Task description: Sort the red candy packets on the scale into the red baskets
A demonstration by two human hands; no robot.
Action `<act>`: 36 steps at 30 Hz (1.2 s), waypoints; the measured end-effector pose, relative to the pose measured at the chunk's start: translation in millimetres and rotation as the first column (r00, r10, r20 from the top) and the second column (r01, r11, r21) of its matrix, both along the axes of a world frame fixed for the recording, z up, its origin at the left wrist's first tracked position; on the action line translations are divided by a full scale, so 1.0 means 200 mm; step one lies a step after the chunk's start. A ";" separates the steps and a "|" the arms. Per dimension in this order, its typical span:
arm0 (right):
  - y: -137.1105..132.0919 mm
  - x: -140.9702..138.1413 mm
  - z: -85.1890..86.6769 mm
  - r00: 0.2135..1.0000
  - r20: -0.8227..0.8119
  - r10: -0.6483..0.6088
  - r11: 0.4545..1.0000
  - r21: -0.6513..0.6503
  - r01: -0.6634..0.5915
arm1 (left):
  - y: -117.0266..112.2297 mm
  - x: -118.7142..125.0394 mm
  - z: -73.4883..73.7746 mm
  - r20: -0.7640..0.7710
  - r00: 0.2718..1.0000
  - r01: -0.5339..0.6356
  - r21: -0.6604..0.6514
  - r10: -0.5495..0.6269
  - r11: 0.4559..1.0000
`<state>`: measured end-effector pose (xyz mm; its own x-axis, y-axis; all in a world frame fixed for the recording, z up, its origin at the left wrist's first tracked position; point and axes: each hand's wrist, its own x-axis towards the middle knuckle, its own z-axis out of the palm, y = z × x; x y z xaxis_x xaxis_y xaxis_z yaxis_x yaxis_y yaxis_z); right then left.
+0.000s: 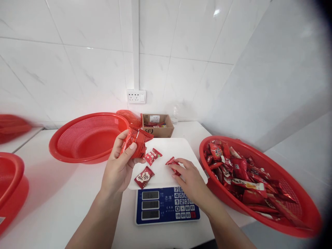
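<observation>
My left hand point(120, 162) is closed around red snack packets point(138, 140), held above the left side of a digital scale. How many packets it holds I cannot make out. The fingers of my right hand point(189, 176) pinch a small red snack packet point(172, 162) at the right of the white weighing plate point(166, 181). Between my hands, a pink-red packet point(153, 155) and a dark red packet point(144, 177) lie on the plate. Below it is the scale's blue panel point(168, 207) with keys and three small displays, their digits too faint to read.
On the right stands a red basket point(308, 211) heaped with red snack packets. Another red basket point(88, 138) sits at the back left, and part of a third point(10, 183) shows at the left edge. A cardboard box point(158, 131) and a clear bottle point(175, 112) stand by the wall.
</observation>
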<state>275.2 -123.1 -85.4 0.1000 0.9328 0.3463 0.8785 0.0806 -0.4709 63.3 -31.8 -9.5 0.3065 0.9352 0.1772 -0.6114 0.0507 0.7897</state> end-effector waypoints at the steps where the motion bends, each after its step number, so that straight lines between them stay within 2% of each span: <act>1: 0.01 0.01 -0.01 1.000 -0.001 0.005 1.000 0.005 -0.005 | 0.00 0.00 0.00 -0.004 1.000 0.020 -0.003 -0.020 1.000; 4: 0.05 0.02 -0.02 0.999 -0.028 -0.017 0.999 0.047 0.018 | -0.02 0.01 -0.01 -0.052 0.991 0.127 0.010 -0.127 0.992; 6: 0.05 0.02 0.01 0.998 -0.056 -0.041 0.995 0.092 0.046 | -0.04 0.01 -0.01 -0.122 0.968 0.225 0.049 -0.218 0.973; 7: 0.04 0.01 0.03 0.993 -0.108 -0.040 0.992 0.116 0.053 | -0.04 0.01 -0.02 -0.168 0.948 0.284 0.071 -0.269 0.956; 9: 0.02 -0.01 0.08 0.948 -0.319 0.008 0.990 0.136 0.038 | -0.06 0.01 -0.03 -0.275 0.886 0.414 0.105 -0.374 0.904; 10: 0.00 -0.02 0.11 0.887 -0.458 0.057 0.991 0.135 0.006 | -0.08 0.01 -0.03 -0.327 0.849 0.473 0.115 -0.416 0.874; 12: -0.03 -0.03 0.16 0.701 -0.693 0.169 0.985 0.139 -0.101 | -0.09 0.01 -0.04 -0.413 0.779 0.561 0.124 -0.472 0.818; 14: -0.05 -0.04 0.20 0.560 -0.787 0.258 0.961 0.152 -0.230 | -0.11 0.01 -0.05 -0.474 0.723 0.617 0.113 -0.503 0.779; 16: -0.06 -0.05 0.23 0.503 -0.802 0.323 0.929 0.169 -0.328 | -0.12 0.01 -0.05 -0.510 0.680 0.653 0.093 -0.527 0.751; 19: -0.07 -0.07 0.28 0.533 -0.768 0.355 0.911 0.156 -0.382 | -0.13 0.01 -0.05 -0.554 0.672 0.648 0.119 -0.491 0.752; 22: -0.08 -0.08 0.31 0.597 -0.728 0.336 0.921 0.123 -0.369 | -0.13 0.01 -0.04 -0.610 0.691 0.615 0.214 -0.388 0.759; 24: -0.09 -0.08 0.32 0.613 -0.723 0.318 0.930 0.111 -0.351 | -0.13 0.02 -0.03 -0.632 0.691 0.609 0.249 -0.350 0.753; 27: -0.10 -0.08 0.30 0.599 -0.755 0.266 0.949 0.098 -0.299 | -0.13 0.03 -0.03 -0.642 0.679 0.615 0.232 -0.356 0.754; 31: -0.09 -0.07 0.26 0.528 -0.820 0.221 0.972 0.141 -0.187 | -0.11 0.03 -0.04 -0.663 0.674 0.602 0.235 -0.327 0.764; 34: -0.06 -0.05 0.23 0.486 -0.861 0.151 0.987 0.158 -0.027 | -0.09 0.02 -0.03 -0.643 0.718 0.523 0.246 -0.266 0.816; 36: -0.05 -0.04 0.21 0.524 -0.849 0.066 0.992 0.114 0.060 | -0.07 0.01 -0.03 -0.590 0.784 0.393 0.228 -0.194 0.891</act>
<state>268.2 -132.7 -43.0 0.4022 0.8935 0.1997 0.0648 0.1898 -0.9797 65.0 -45.5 -14.7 0.6926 0.7010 0.1700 -0.0794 -0.1601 0.9839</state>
